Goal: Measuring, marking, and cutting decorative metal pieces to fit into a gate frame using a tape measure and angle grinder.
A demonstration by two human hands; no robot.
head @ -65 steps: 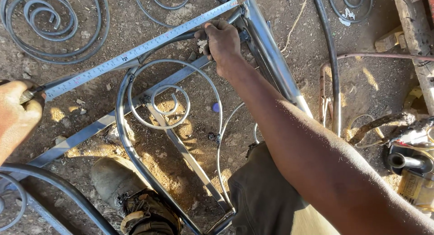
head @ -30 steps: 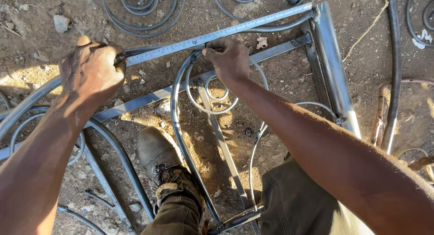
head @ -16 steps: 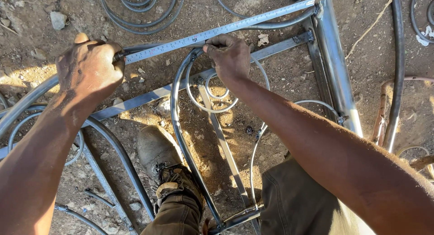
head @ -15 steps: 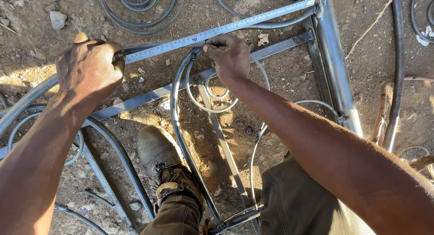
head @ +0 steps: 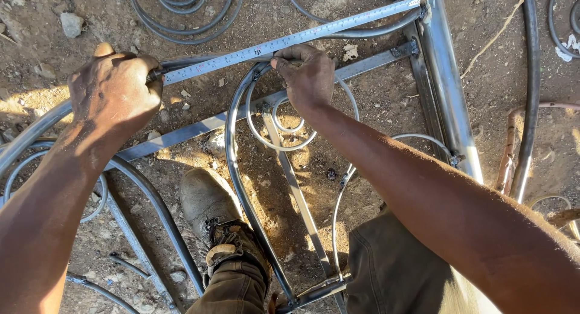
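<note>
Head cam: tape (head: 290, 39) stretched diagonally over the frame (head: 447, 90), running from left hand (head: 115, 96) up to frame's top-right corner. Left hand fisted round the tape's near end. Right hand (head: 308, 78) pinches the tape mid-span w/ fingertips, just above a wire scroll (head: 284, 123). Boot (head: 208, 205) planted on dirt inside the frame, below both hands. Spiral rings (head: 181, 12) beyond the tape.

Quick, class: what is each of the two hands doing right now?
Left hand: closed around the end of the tape measure.
Right hand: fingers curled, pinching the tape against the curved metal bar.
</note>
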